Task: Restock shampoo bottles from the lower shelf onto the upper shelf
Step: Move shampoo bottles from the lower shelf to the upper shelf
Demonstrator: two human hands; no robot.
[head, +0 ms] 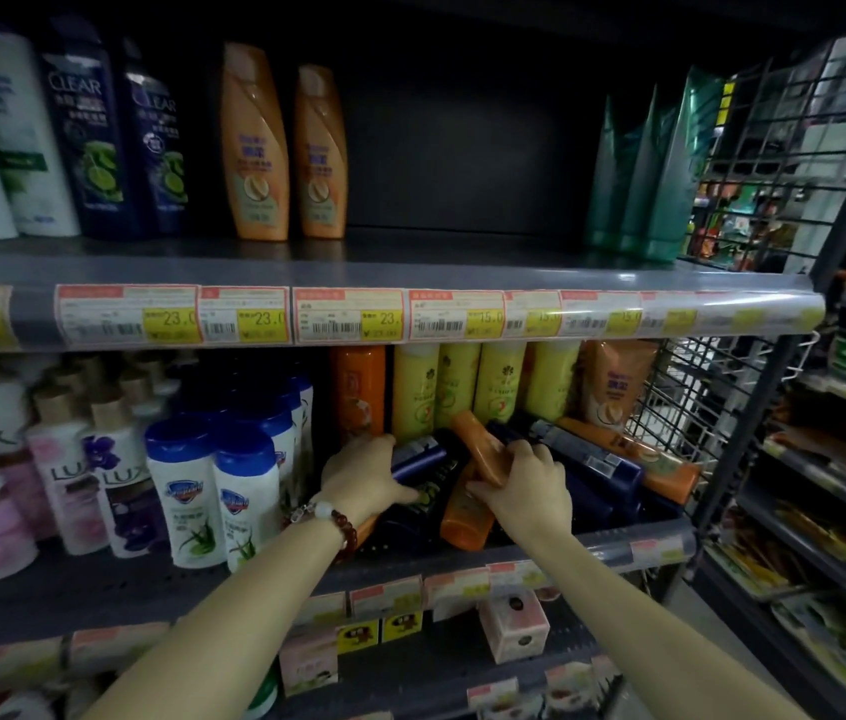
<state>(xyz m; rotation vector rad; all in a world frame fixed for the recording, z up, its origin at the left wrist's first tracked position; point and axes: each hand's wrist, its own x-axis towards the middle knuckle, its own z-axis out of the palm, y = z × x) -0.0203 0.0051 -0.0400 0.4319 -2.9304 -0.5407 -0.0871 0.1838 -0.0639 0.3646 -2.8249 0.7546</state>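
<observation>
On the lower shelf (618, 550) lies a heap of dark blue and orange shampoo bottles on their sides. My left hand (363, 472), with a bead bracelet at the wrist, closes over a dark blue bottle (426, 459) at the left of the heap. My right hand (524, 485) grips an orange bottle (480, 444) that tilts up out of the pile; another orange bottle (467, 517) lies just below it. The upper shelf (462, 257) holds two upright orange bottles (254, 148), with a wide bare gap to their right.
Dark blue Clear bottles (83, 132) and white bottles stand at the upper left, green tubes (644, 174) at the upper right. Yellow bottles (498, 387) stand behind the heap. White blue-capped bottles (233, 491) and Lux bottles stand at the left. A wire rack (784, 148) closes the right.
</observation>
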